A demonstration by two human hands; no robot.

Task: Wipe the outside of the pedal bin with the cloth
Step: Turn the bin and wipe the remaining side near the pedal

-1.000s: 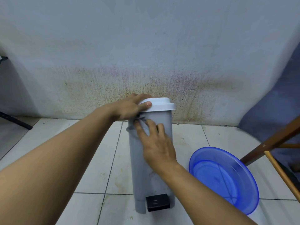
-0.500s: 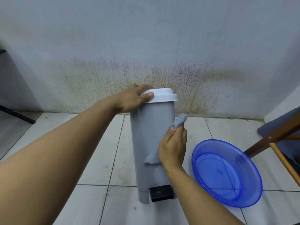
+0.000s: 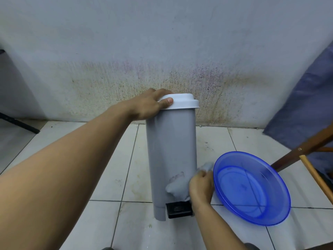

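- Pedal bin [image 3: 171, 150]: tall grey body, stands upright on the tiled floor [image 3: 108, 177], close to the stained wall [image 3: 162, 42].
- White lid [image 3: 182, 101] is down on top; black pedal [image 3: 178, 210] sticks out at the bin's foot, towards the camera.
- Faint smudge on the bin's front, just above the cloth.
- Cloth [image 3: 177, 188]: pale, bunched, pressed against the lower front of the bin, just above the pedal. One end pokes out above the fingers on the right side.
- Right hand [image 3: 201, 188]: fingers curled round the cloth, holding it to the bin's lower right side.
- Left hand [image 3: 149, 105]: clamped on the left edge of the lid, thumb along the front rim, fingers over the top.
- Blue plastic basin [image 3: 252, 190] lies on the floor just right of the bin, very near the right hand; whether they touch cannot be told.
- Wooden chair legs [image 3: 302, 150] at the right edge, beyond the basin, with blue-grey fabric [image 3: 306, 105] hanging behind them.
- Dark bar [image 3: 19, 124] low at the far left, well apart from the bin.
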